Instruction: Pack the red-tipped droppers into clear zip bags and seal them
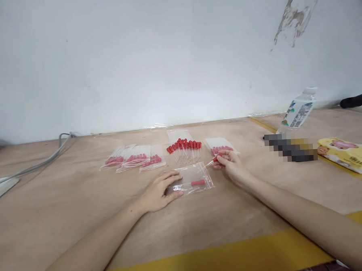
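A clear zip bag [187, 175] lies flat on the table with one red-bulbed dropper [198, 183] inside. My left hand [161, 191] rests on the bag's left end, thumb and fingers spread apart. Just right of the bag's opening, my right hand [231, 167] pinches another dropper [214, 160] by its red bulb, its clear tip pointing left toward the bag. Behind the bag, a fanned pile of loose droppers [184, 147] has its red bulbs turned to the wall. Filled bags [136, 158] overlap to the left, and one more filled bag [219, 145] lies behind my right hand.
At the right are a tilted plastic bottle [299, 109], a blurred dark object [291, 147] and a yellow printed packet [345, 153]. A grey cable [45, 160] runs along the left. Yellow tape [205, 259] marks the near edge; a white wall [165, 63] stands behind.
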Demonstrator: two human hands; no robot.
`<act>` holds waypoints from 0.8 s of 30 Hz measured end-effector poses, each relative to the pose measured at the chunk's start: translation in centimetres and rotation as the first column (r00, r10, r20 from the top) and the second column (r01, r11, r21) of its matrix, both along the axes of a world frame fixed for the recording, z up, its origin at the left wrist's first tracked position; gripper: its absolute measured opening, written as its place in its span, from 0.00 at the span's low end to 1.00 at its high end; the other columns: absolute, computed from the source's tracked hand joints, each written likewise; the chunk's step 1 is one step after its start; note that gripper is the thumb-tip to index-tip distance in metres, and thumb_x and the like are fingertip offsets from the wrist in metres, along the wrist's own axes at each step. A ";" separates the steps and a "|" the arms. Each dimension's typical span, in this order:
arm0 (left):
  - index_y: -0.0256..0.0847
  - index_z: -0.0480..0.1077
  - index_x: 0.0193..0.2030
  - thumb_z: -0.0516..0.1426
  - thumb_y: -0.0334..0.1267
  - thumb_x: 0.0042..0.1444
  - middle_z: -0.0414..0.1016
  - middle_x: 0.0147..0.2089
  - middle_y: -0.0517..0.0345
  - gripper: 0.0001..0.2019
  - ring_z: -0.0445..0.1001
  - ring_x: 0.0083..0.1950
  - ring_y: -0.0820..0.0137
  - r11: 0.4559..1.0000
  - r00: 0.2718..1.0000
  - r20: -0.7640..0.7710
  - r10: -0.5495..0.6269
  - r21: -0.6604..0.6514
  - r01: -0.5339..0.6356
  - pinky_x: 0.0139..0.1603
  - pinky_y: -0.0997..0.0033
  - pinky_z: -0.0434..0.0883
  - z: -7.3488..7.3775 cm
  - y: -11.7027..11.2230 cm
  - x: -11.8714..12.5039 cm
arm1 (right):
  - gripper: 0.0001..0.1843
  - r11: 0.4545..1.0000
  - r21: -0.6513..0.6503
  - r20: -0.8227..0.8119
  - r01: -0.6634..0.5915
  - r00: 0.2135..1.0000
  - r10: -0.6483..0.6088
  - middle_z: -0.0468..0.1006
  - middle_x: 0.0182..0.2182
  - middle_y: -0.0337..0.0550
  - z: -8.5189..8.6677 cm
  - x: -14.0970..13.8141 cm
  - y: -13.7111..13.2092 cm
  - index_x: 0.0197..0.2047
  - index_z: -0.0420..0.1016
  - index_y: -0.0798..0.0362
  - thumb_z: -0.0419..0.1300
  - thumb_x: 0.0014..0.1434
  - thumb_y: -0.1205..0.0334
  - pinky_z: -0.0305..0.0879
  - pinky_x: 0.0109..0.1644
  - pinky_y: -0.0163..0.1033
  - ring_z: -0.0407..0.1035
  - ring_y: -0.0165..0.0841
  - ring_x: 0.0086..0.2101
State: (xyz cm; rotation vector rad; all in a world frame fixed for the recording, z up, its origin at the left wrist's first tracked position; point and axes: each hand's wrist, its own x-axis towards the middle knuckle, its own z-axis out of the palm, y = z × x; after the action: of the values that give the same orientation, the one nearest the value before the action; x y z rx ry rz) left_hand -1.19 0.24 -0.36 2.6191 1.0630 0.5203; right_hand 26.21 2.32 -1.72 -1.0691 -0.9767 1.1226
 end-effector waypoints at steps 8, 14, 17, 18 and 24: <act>0.45 0.53 0.62 0.51 0.51 0.57 0.58 0.62 0.52 0.27 0.59 0.60 0.60 1.000 1.000 -0.005 0.016 -0.025 -0.016 0.58 0.57 0.60 0.3 -0.1 -0.1 | 0.13 0.927 -0.072 0.551 -0.369 0.760 0.345 0.65 0.17 0.32 0.5 1.4 -1.0 0.29 0.70 0.56 0.65 0.42 0.58 0.53 0.23 0.31 0.57 0.23 0.20; 0.45 0.52 0.62 0.52 0.50 0.57 0.58 0.62 0.52 0.27 0.60 0.60 0.59 0.999 1.000 -0.008 0.017 -0.040 -0.017 0.58 0.56 0.60 0.5 -0.1 0.1 | 0.12 0.948 -0.018 0.678 -0.319 0.693 0.246 0.68 0.18 0.36 -0.3 -0.2 -0.4 0.28 0.76 0.56 0.64 0.43 0.55 0.51 0.24 0.31 0.57 0.25 0.21; 0.45 0.52 0.62 0.51 0.50 0.57 0.58 0.62 0.52 0.27 0.60 0.60 0.59 0.999 1.000 -0.004 0.017 -0.040 -0.017 0.58 0.57 0.60 0.5 -0.1 0.1 | 0.14 0.961 0.003 0.669 -0.278 0.715 0.205 0.70 0.19 0.37 -0.7 -0.9 -0.4 0.26 0.75 0.56 0.65 0.42 0.53 0.54 0.25 0.32 0.60 0.26 0.22; 0.45 0.52 0.61 0.51 0.50 0.57 0.59 0.61 0.52 0.27 0.61 0.59 0.59 0.999 1.000 -0.001 0.018 -0.042 -0.018 0.58 0.57 0.60 0.4 -0.1 0.1 | 0.14 0.958 0.014 0.665 -0.287 0.718 0.206 0.71 0.20 0.38 -0.7 -1.0 -0.4 0.26 0.75 0.56 0.64 0.43 0.53 0.55 0.25 0.32 0.60 0.26 0.22; 0.44 0.56 0.54 0.52 0.50 0.56 0.64 0.56 0.51 0.22 0.65 0.55 0.59 0.998 0.999 0.033 0.016 -0.059 -0.014 0.53 0.58 0.63 0.4 -0.1 0.2 | 0.14 0.875 -0.015 0.631 -0.484 0.674 0.384 0.74 0.23 0.39 0.4 -0.1 -0.5 0.29 0.75 0.56 0.59 0.49 0.52 0.59 0.29 0.33 0.64 0.27 0.24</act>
State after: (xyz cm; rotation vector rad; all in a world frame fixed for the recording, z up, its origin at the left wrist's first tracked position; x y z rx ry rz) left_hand -1.02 0.12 0.07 2.5450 1.0714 0.5264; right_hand 26.10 1.87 -1.29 -1.1289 -1.9068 1.0541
